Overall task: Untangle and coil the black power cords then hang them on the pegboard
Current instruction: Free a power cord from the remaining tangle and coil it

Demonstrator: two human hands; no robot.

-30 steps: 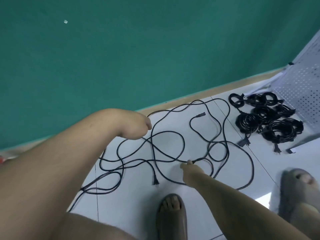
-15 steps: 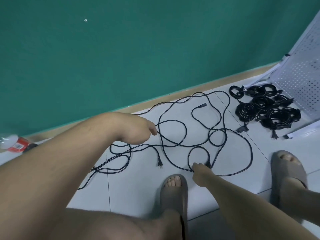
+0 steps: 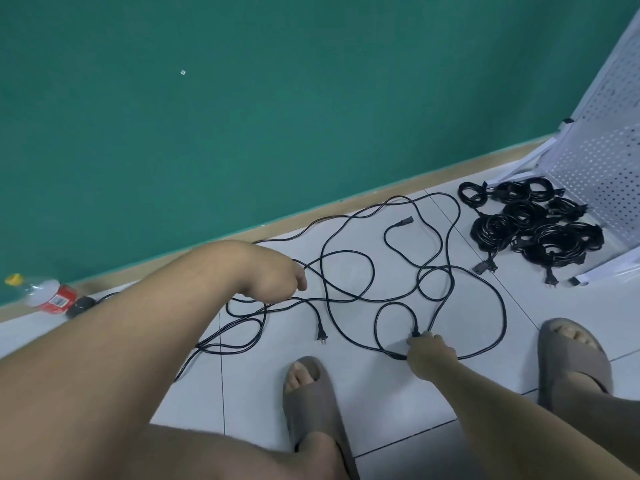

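Tangled black power cords sprawl in loops over the white tiled floor in front of me. One two-pin plug lies loose near the middle, and a socket end lies farther back. My left hand reaches down with curled fingers onto a strand at the left of the tangle. My right hand pinches a cord end at the near side of a small loop. Several coiled black cords are heaped at the right, at the foot of the white pegboard.
A green wall with a tan skirting runs along the back. A plastic bottle with a red label lies at the far left by the wall. My feet in grey slippers stand close to the tangle.
The view has tilted up and to the left, bringing the bottle further in. My right hand has drawn the cord end nearer to my feet. My left hand stays on its strand.
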